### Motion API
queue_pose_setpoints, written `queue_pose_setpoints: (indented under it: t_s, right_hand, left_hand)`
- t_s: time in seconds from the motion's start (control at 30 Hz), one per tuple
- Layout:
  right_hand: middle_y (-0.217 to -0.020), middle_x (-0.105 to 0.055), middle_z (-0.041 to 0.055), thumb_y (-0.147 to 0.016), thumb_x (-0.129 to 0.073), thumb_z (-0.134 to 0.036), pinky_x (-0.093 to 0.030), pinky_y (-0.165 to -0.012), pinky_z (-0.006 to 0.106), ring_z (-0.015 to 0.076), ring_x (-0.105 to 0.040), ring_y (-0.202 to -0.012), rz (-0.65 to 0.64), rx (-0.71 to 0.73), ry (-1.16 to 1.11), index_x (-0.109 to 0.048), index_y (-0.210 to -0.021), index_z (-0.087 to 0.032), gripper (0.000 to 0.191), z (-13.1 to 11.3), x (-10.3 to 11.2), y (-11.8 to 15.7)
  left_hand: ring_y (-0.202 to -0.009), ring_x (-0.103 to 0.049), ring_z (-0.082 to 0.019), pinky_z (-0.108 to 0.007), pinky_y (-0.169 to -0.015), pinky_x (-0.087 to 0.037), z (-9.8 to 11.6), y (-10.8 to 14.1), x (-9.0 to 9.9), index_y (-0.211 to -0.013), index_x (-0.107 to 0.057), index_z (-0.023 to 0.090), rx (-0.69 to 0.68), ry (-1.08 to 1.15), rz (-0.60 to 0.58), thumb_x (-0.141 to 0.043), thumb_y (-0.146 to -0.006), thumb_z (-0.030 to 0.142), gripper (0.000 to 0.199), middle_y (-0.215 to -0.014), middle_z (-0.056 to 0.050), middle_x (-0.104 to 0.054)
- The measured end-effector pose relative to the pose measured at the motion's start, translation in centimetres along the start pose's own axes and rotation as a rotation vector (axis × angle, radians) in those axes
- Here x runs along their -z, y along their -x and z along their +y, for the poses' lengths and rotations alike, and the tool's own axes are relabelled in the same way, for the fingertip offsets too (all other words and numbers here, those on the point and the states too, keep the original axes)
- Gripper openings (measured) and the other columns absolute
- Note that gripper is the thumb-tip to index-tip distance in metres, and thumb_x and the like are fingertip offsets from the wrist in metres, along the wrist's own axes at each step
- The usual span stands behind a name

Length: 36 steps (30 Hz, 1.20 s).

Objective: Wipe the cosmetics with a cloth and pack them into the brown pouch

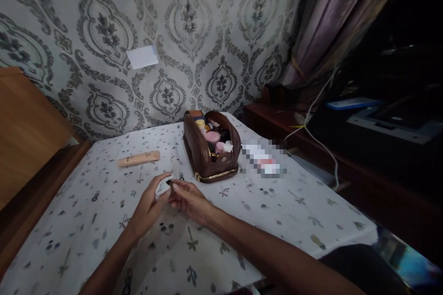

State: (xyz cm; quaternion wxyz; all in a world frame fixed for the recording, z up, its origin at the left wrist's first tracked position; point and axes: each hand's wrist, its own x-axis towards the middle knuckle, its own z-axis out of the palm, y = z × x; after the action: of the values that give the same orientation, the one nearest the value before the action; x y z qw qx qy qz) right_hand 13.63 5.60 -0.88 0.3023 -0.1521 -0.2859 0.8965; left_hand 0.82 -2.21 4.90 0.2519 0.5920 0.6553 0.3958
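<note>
While my left hand [148, 200] curls around a white item [162, 186], the thumb on the near side and the fingers behind it, my right hand [188, 200] brings thumb and fingertips together on a small dark piece [170, 183] at its edge. Both things are above the patterned cloth [221, 226], just in front of the brown bag [211, 173] and to its left. I cannot tell whether the dark piece is joined to the white item or only lies against it.

What could go wrong, as I judge it, is a slip: I have the dark piece by little more than the tips, so a loose pinch or a sudden tug could drop it onto the cloth, where the dark print would make it hard to spot. Squeezing too hard with my left hand might crumple the white item, if it is as soft as it looks. A careless swing of my right forearm could also knock the bag, whose top gapes over crowded jars [212, 137].

The dark piece seems to point up and left from my fingertips, into the white item. The white item's visible side faces up and toward my right hand; too much is covered to give its long axis.
</note>
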Motion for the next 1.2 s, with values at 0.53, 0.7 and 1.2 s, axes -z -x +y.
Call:
queue_pose_setpoints:
  t_s: [0.53, 0.7, 1.2]
  right_hand:
    - [-0.09, -0.071, -0.0032, -0.049, -0.096, -0.018, -0.059, -0.073, 0.021, 0.0104, -0.07, -0.08, -0.015, -0.05, -0.031, -0.065, -0.1, -0.017, 0.06, 1.3, 1.0, -0.2]
    - [-0.087, -0.071, -0.0033, -0.049, -0.097, -0.025, -0.058, -0.067, 0.02, 0.0108, -0.071, -0.077, -0.002, -0.043, 0.003, -0.064, -0.102, -0.017, 0.063, 1.0, 0.8, -0.1]
    - [-0.077, -0.072, -0.0028, -0.055, -0.095, -0.042, -0.052, -0.063, 0.022, 0.0161, -0.073, -0.069, -0.087, -0.073, 0.056, -0.036, -0.139, -0.021, 0.104, 0.7, 1.0, 0.1]
  left_hand:
    - [-0.104, -0.07, -0.022, -0.032, -0.095, -0.054, -2.8, 0.6, -1.8, -0.112, -0.074, 0.019, -0.15, 0.061, 0.221, -0.056, -0.093, 0.043, 0.036, -0.116, -0.008, -0.074]
    - [-0.109, -0.069, -0.023, -0.032, -0.096, -0.054, -3.0, 0.8, -1.8, -0.116, -0.073, 0.019, -0.158, 0.075, 0.207, -0.053, -0.095, 0.043, 0.037, -0.117, -0.008, -0.074]
    - [-0.114, -0.067, -0.027, -0.036, -0.101, -0.052, -3.1, 0.4, -0.3, -0.115, -0.072, 0.018, 0.004, 0.141, 0.036, -0.06, -0.088, 0.048, 0.042, -0.122, -0.01, -0.072]
